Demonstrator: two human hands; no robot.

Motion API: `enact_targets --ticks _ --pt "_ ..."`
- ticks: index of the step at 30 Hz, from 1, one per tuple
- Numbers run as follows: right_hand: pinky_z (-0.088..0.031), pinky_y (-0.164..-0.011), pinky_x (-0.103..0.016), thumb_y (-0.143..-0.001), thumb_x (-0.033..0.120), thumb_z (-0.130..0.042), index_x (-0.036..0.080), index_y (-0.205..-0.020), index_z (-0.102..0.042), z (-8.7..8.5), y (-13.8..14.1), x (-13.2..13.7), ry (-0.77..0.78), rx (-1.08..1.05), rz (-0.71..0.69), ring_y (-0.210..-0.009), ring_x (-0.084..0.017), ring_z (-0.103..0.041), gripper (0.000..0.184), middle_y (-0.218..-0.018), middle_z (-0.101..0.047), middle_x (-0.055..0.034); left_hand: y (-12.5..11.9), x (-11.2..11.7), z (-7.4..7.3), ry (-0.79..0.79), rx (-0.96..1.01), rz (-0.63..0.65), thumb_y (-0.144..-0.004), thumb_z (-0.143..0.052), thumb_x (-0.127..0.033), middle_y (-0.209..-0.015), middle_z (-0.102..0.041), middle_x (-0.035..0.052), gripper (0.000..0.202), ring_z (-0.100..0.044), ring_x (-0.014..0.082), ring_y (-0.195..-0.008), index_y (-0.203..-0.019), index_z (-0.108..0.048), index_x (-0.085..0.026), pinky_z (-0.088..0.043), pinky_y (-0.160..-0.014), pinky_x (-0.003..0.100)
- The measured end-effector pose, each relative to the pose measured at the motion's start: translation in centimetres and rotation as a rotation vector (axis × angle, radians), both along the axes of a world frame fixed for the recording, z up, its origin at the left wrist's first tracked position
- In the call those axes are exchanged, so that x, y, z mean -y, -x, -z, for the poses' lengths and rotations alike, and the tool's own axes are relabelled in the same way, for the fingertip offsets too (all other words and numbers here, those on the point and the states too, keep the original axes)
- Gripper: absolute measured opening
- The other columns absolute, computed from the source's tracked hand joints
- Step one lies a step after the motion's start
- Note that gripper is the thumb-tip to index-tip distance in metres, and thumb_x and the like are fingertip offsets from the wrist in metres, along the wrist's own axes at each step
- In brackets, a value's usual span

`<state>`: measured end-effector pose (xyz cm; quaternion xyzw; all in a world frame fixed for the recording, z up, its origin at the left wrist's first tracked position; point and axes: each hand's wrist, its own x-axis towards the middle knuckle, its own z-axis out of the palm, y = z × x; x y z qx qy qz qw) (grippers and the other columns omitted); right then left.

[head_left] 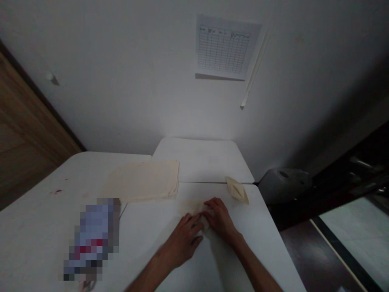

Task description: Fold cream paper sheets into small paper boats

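A thin cream paper sheet (189, 207) lies on the white table, its near part lifted or folded under my fingers. My left hand (185, 239) has its fingers bent over the near edge of this sheet, with the fingertips pinched on the paper. From the right, my right hand (221, 221) comes in with curled fingers that grip the sheet close to my left fingertips. Both hands partly hide the paper. A folded cream paper piece (237, 191) rests beyond my right hand, near the table's right side.
A stack of cream paper sheets (146, 182) lies to the left on the joined white tables (152, 243). A blurred-out item (92, 235) is at the lower left. A printed form (227, 48) hangs on the wall. A grey-white container (282, 184) stands past the right edge.
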<state>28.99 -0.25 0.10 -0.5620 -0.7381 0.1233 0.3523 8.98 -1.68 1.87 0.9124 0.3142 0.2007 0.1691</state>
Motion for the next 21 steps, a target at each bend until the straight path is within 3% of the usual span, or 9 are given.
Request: enact_targets --ticks 4,6,12,16,21 --pt "-0.043 -0.084 -0.038 -0.087 0.019 -0.057 0.023 -0.094 -0.065 -0.4 -0.5 1.6 -0.099 0.127 0.054 -0.091 -0.022 -0.052 0.012 -0.095 -0.058 -0.0073 0.0 -0.1 -0.1 -0.012 0.026 0.024 -0.085 -0.06 -0.018 -0.132 -0.052 0.0087 0.016 -0.048 0.0275 -0.117 -0.1 -0.059 -0.023 -0.041 -0.098 0.05" --pt "-0.042 -0.082 -0.037 -0.089 0.018 -0.053 0.024 -0.091 -0.066 -0.9 -0.7 3.1 -0.094 0.19 0.024 -0.087 -0.022 -0.05 0.015 -0.092 -0.058 -0.0067 -0.1 -0.2 -0.1 -0.01 0.033 0.024 -0.084 -0.06 -0.017 -0.132 -0.052 0.0091 0.014 -0.049 0.0275 -0.117 -0.097 -0.06 -0.022 -0.041 -0.098 0.05" --pt "-0.038 -0.076 -0.035 -0.086 0.013 -0.052 0.028 -0.109 -0.063 -2.5 -0.6 7.0 0.036 0.312 -0.176 -0.084 -0.021 -0.048 0.03 -0.089 -0.056 -0.0055 -0.2 -0.5 0.2 0.028 0.014 0.011 -0.084 -0.062 -0.015 -0.134 -0.051 0.0085 0.019 -0.044 0.0276 -0.122 -0.101 -0.062 -0.022 -0.038 -0.101 0.051" --pt "-0.037 -0.074 -0.034 -0.086 0.014 -0.051 0.03 -0.122 -0.058 -2.6 -0.3 7.4 0.065 0.345 -0.199 -0.083 -0.021 -0.046 0.04 -0.088 -0.054 -0.0052 -0.1 -0.7 0.2 0.054 0.024 -0.002 -0.085 -0.063 -0.02 -0.138 -0.049 0.0078 0.017 -0.045 0.0273 -0.121 -0.101 -0.064 -0.023 -0.04 -0.099 0.05" --pt "-0.036 -0.074 -0.034 -0.087 0.016 -0.051 0.03 -0.125 -0.056 -2.6 -0.1 7.4 0.079 0.368 -0.177 -0.084 -0.021 -0.046 0.041 -0.087 -0.052 -0.0052 -0.1 -0.7 -0.3 0.086 -0.004 0.004 -0.083 -0.065 -0.02 -0.14 -0.047 0.0075 0.018 -0.047 0.0267 -0.119 -0.101 -0.064 -0.023 -0.042 -0.098 0.049"
